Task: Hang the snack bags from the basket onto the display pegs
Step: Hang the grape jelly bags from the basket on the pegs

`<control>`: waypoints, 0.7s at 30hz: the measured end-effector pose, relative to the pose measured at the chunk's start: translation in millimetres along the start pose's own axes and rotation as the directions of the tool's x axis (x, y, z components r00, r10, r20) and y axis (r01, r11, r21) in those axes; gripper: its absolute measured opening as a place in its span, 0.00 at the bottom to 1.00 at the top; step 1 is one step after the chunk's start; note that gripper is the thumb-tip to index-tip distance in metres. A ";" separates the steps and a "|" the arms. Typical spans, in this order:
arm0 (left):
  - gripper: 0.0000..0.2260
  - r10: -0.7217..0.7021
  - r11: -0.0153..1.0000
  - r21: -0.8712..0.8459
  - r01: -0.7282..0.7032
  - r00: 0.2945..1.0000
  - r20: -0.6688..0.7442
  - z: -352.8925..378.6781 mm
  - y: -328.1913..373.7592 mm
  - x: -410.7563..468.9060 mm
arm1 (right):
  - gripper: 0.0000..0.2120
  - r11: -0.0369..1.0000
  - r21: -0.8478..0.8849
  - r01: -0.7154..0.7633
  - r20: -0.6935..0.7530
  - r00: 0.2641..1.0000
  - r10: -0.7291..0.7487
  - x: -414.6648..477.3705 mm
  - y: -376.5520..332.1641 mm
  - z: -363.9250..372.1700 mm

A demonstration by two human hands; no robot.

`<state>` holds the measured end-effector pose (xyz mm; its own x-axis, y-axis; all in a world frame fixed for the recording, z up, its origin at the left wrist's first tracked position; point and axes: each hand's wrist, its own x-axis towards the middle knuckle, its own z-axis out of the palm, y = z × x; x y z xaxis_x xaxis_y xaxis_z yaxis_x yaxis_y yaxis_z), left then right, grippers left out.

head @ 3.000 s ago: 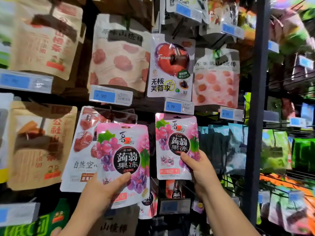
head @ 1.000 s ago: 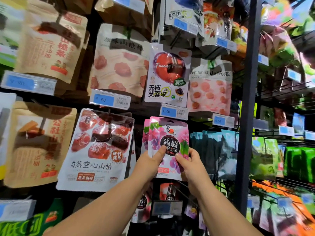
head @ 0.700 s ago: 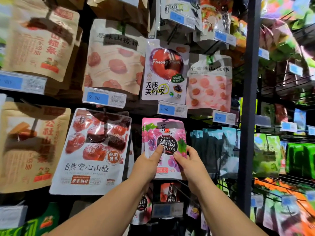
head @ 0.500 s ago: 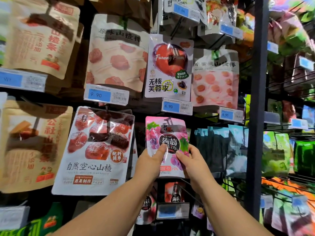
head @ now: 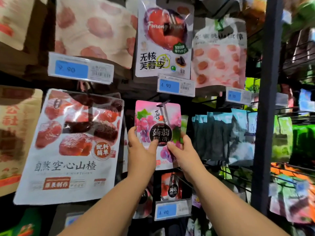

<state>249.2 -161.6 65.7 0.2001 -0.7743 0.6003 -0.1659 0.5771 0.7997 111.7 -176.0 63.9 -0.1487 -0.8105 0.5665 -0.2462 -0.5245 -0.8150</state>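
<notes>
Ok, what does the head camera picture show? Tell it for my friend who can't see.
A left hand and a right hand pinch the sides of a pink grape jelly bag, a metal peg poking through its top. A hawthorn bag hangs left of it, a plum bag above.

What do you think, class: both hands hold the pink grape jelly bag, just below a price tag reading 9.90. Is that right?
No. The head view shows the left hand and right hand both holding the pink grape jelly bag, but the price tag just above it reads 4.90; the 9.90 tag sits further left, above the hawthorn bag.
</notes>
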 end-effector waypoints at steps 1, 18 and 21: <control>0.32 0.019 1.000 -0.005 -0.019 1.000 -0.014 0.4 -1.4 -4.1 | 0.17 1.000 -0.019 0.007 0.004 1.000 -0.007 -2.2 0.2 -1.6; 0.18 0.350 0.906 0.244 -0.344 0.937 0.022 39.3 -21.9 -81.1 | 0.11 0.918 -0.381 -0.110 -0.047 0.994 0.099 -64.7 -2.3 -72.7; 0.15 0.333 0.926 0.098 -0.365 0.911 0.242 77.4 -23.1 -124.3 | 0.03 0.875 -0.456 -0.163 -0.122 0.985 0.120 -97.5 -10.2 -116.3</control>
<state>153.4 -98.8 -28.4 -0.1068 -0.5763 0.8102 -0.3214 0.7912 0.5204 17.3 -61.3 31.1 -0.2932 -0.8294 0.4755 -0.6281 -0.2078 -0.7498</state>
